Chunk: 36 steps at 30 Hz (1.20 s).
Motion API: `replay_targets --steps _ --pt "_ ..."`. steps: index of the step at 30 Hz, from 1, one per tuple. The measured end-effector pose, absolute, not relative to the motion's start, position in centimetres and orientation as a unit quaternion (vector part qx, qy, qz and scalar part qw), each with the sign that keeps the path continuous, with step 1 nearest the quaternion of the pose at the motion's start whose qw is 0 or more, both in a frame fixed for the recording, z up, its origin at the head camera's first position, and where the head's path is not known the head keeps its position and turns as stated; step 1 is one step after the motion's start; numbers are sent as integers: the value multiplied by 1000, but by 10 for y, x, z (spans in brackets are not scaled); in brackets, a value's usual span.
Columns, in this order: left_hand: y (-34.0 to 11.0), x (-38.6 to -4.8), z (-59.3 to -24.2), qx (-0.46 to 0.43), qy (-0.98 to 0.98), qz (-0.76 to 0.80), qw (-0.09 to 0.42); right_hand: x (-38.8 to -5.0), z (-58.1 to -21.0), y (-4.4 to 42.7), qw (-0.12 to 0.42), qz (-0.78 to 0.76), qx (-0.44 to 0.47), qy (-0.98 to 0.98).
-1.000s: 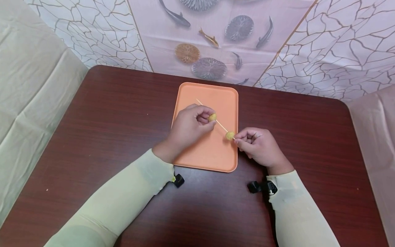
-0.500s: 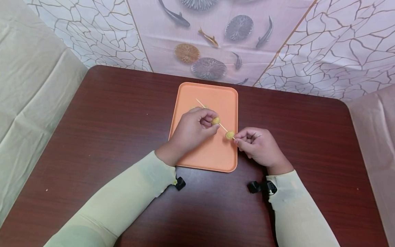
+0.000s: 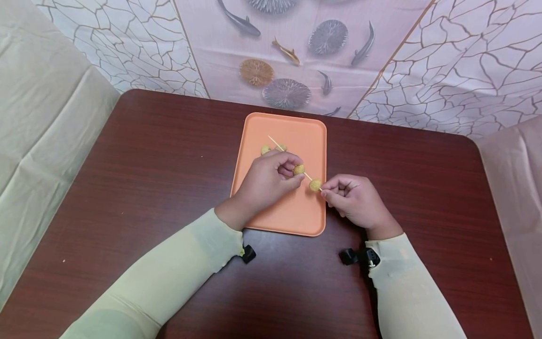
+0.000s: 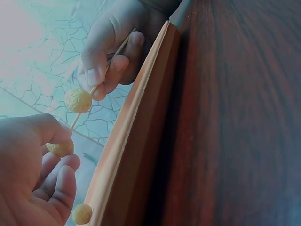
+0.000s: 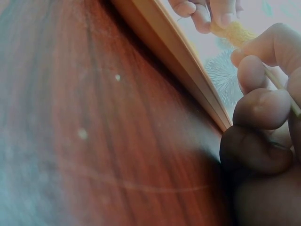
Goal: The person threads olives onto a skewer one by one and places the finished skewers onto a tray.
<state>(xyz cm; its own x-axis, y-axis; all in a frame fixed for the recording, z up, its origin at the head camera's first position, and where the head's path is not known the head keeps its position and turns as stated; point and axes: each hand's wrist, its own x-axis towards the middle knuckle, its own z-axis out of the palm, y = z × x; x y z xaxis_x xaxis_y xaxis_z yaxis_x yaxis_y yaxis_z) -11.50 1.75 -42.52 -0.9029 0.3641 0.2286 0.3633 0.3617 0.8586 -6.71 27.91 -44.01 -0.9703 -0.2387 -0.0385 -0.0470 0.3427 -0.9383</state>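
Note:
My right hand (image 3: 359, 201) pinches a thin wooden skewer (image 3: 308, 176) near its lower right end, at the tray's right edge. One round yellow ball (image 3: 315, 185) is threaded on the skewer just beyond those fingertips. Between thumb and fingers, my left hand (image 3: 267, 183) holds a second yellow ball (image 3: 298, 169), also on the skewer, a short way from the first. The skewer's pointed end sticks out past the left hand, over the tray. The left wrist view shows the right fingers (image 4: 95, 75) gripping the stick behind the first ball (image 4: 78, 100).
An orange tray (image 3: 292, 221) lies on the dark red wooden table (image 3: 169, 155). More yellow balls (image 3: 265, 149) lie on it beyond the left hand. Patterned cloth (image 3: 296, 56) stands behind the table's far edge.
My left hand has slid the second ball down the skewer, toward the right hand. Balls on the tray behind the left hand have come into view. The right hand has stayed in place.

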Motion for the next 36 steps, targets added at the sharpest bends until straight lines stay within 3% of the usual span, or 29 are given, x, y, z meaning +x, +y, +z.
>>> replay_targets --steps 36 --pt "23 -110 -430 241 815 526 18 -69 -441 280 81 -564 -87 817"
